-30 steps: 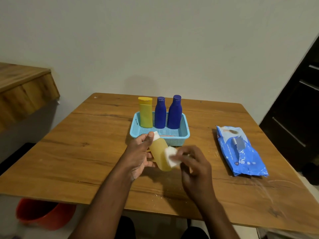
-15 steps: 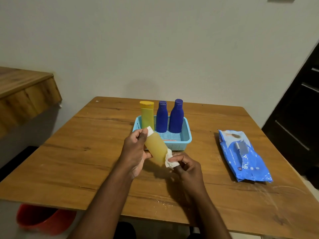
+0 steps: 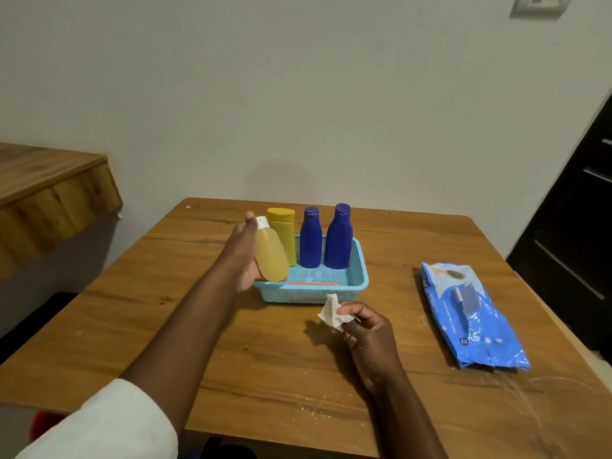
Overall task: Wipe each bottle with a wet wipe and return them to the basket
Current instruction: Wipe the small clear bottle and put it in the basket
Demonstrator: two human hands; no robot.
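while left hand (image 3: 243,256) grips amber bottle (image 3: 271,256), fingers hidden, basket (image 3: 359,279) corner covered

Home interior, likely a dining or living corner. Wooden table (image 3: 298,366) with laminate grain pushed against a plain painted off-white wall (image 3: 298,94). Wall switch plate (image 3: 538,5) at top right. Dark panelled door or cabinet (image 3: 583,233) on the right edge. Wood-look ledge or counter (image 3: 49,193) sticks out at left. Household goods on the table: small blue plastic basket (image 3: 361,279) holding toiletry-type bottles, two dark blue (image 3: 337,236), one yellow (image 3: 283,226); blue pack of wet wipes (image 3: 473,319). Red plastic tub (image 3: 41,425) partly visible under the table at lower left. No lab, shop or workshop gear.
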